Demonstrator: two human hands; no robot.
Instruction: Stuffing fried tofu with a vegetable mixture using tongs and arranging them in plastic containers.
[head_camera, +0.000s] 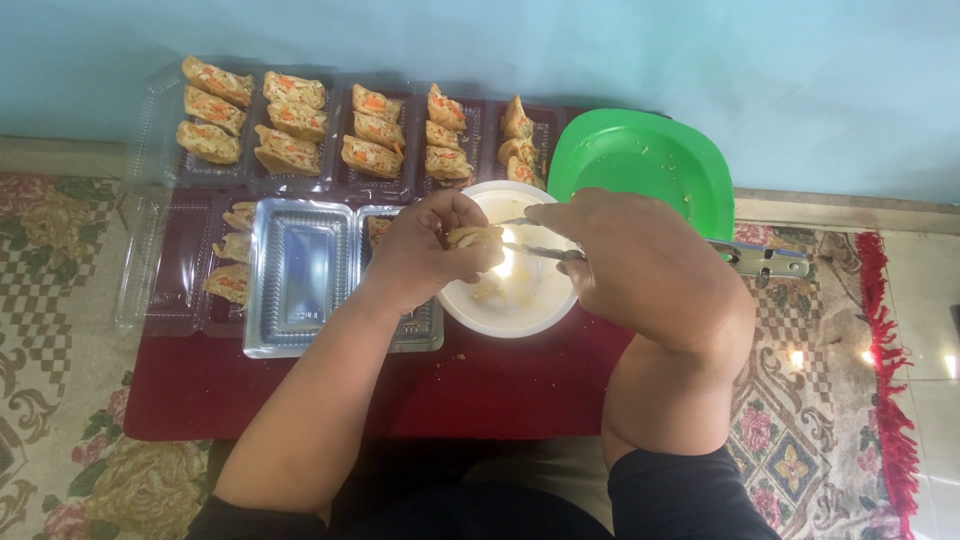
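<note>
— What lies out past your left fingers?

— Farthest to their left sit clear plastic trays (170, 260) on my dark red worktop (300, 390). Up beyond them runs a row of trays filled with stuffed tofu pieces (290, 135), orange and green showing in the filling. Just beside my left wrist there is an empty clear tray (300, 270), and a few more filled pieces (232, 265) lie to the left of that.

— And the left hand itself?

— My left hand (430, 255) is curled, its fingers (470, 262) closed round a pale tofu pocket (478, 237), which I hold up over the white bowl (510, 305). The bowl stands right under both sets of fingers, with some pale filling in its bottom.

— What has the right hand got?

— My right hand (640, 265) is closed on a metal spoon (540, 250). Its tip points left and meets the pocket between my two hands. The handle is hidden inside my grip, so I cannot tell how the fingers wrap it.

— Anything beyond the right fingers?

— A green plate (645, 160) lies just past them, away from me, touching the bowl's far rim, with crumbs on it. To the right of my right knuckles a metal bracket (765, 260) rests on the patterned rug (800, 420).
</note>
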